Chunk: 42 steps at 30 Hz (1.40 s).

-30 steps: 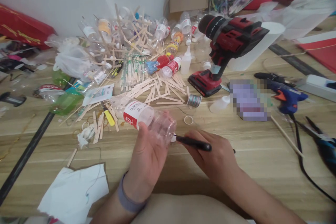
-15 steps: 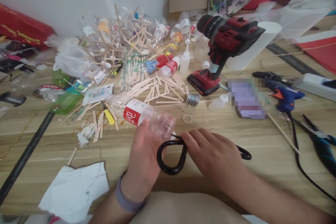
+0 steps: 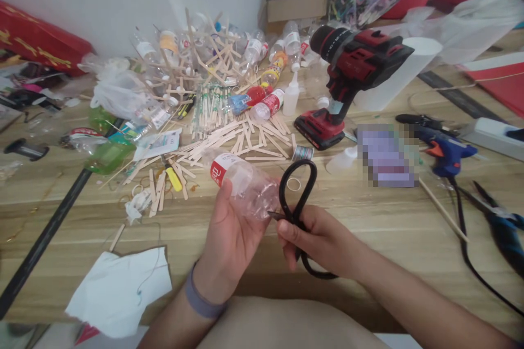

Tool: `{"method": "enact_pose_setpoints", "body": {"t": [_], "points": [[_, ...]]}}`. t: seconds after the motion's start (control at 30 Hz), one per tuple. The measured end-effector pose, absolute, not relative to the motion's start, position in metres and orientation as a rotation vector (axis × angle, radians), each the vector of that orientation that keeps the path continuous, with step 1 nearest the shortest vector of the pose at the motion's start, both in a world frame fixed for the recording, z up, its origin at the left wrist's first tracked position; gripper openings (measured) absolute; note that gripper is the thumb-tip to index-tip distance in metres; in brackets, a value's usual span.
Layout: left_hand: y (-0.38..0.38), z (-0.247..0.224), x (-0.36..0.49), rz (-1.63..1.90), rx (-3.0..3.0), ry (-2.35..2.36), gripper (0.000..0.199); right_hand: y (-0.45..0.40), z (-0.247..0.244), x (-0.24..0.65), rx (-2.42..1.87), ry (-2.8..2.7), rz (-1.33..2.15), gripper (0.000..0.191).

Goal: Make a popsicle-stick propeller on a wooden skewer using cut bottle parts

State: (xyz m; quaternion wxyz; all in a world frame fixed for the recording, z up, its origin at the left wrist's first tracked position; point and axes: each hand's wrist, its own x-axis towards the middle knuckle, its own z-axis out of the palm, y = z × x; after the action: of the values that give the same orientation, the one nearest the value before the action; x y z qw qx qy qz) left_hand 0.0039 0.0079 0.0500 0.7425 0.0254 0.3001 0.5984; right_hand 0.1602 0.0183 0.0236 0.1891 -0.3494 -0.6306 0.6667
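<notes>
Currently, my left hand point(image 3: 233, 245), fingers curled round a clear bottle point(image 3: 245, 191), right hand point(image 3: 321, 240) pinching black scissors point(image 3: 282, 191), tip at bottle's base edge, room rightward over the tabletop point(image 3: 393, 223).

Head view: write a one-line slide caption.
The left hand holds a clear plastic bottle, the right hand black-handled scissors pointed at its base, with a cordless drill beyond.

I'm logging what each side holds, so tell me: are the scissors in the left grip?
No, the right grip holds the black-handled scissors, while the left grip holds the clear bottle.
</notes>
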Motion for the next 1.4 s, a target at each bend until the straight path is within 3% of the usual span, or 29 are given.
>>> {"method": "enact_pose_setpoints", "body": {"t": [0.1,0.2,0.5,0.7,0.8,1.0,1.17,1.4], "points": [[0.010,0.052,0.003,1.352,0.060,0.640,0.029,0.013,0.017,0.162,-0.887,-1.307,2.184,0.051],[0.011,0.049,0.000,1.397,0.086,0.714,0.021,0.012,0.014,0.174,-0.924,-1.097,2.198,0.055],[0.002,0.034,-0.025,1.505,0.396,1.014,0.049,0.028,0.010,0.243,-1.731,-2.021,1.304,0.040],[-0.007,0.023,-0.023,1.395,0.655,1.133,0.059,0.027,-0.001,0.260,-1.771,-2.245,0.991,0.032],[-0.011,0.013,-0.031,1.530,0.756,1.223,0.067,0.025,-0.003,0.263,-1.795,-2.242,0.906,0.034],[-0.012,-0.006,-0.051,1.234,0.842,1.446,0.056,0.025,-0.008,0.269,-1.681,-2.354,0.749,0.024],[-0.009,-0.007,-0.054,1.209,0.865,1.496,0.053,0.025,-0.018,0.278,-1.600,-2.481,0.604,0.014],[-0.008,-0.004,-0.058,1.348,0.877,1.536,0.066,0.014,-0.018,0.254,-1.474,-2.530,0.132,0.021]]}}
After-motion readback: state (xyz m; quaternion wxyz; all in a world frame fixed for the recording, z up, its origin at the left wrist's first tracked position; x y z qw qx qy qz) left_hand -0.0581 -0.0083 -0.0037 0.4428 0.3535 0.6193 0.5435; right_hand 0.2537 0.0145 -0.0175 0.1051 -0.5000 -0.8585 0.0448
